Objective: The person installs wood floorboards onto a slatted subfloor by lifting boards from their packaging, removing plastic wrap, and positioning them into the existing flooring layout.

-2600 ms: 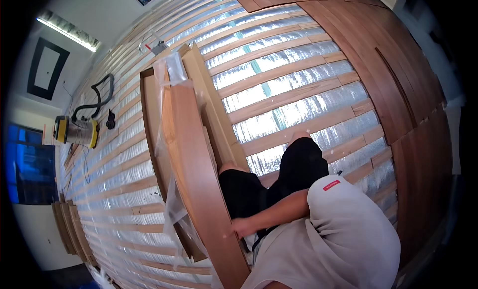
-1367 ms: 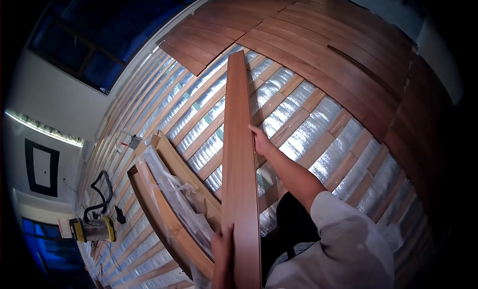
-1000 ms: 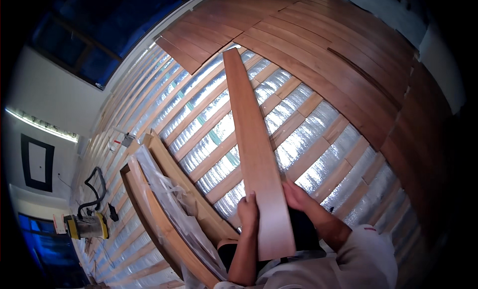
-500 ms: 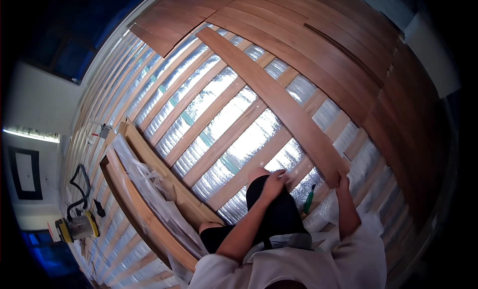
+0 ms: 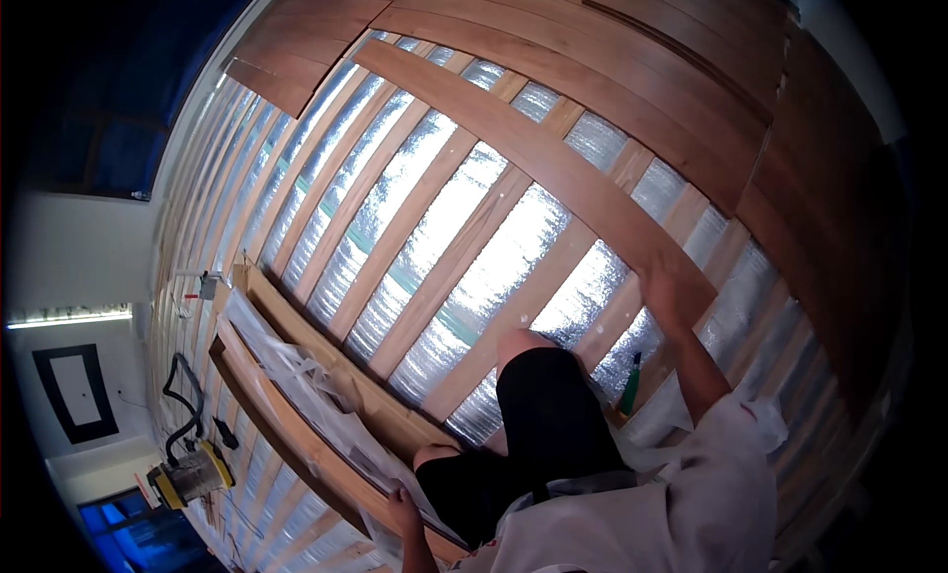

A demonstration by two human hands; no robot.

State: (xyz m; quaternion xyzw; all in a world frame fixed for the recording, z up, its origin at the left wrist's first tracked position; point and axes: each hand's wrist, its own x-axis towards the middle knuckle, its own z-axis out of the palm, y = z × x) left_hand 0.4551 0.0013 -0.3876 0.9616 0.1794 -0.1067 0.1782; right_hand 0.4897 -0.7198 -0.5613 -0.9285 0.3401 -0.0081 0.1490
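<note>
A long reddish-brown floorboard point(image 5: 553, 163) lies slantwise across the wooden battens point(image 5: 464, 242). At its near right end, my right hand point(image 5: 673, 294) grips the lower edge; the fingertips blend into the board and are hard to make out. My left hand point(image 5: 404, 516) is low at the left, against the side of a long open carton point(image 5: 286, 445) holding boards and crumpled white wrapping point(image 5: 316, 375). Its fingers are small and partly hidden. A green-handled tool point(image 5: 630, 387) rests beside my knee, below the floorboard.
Silvery foil point(image 5: 494, 267) fills the gaps between battens. Laid boards point(image 5: 632, 69) cover the far and right side, with a dark narrow strip point(image 5: 671, 49) on top. A yellow-and-black vacuum point(image 5: 188, 474) with a black hose point(image 5: 183, 400) stands at the left.
The floorboard's near end has swung away and to the right, towards the laid boards, with my right hand at it. My left hand has moved from above my knee down to the carton.
</note>
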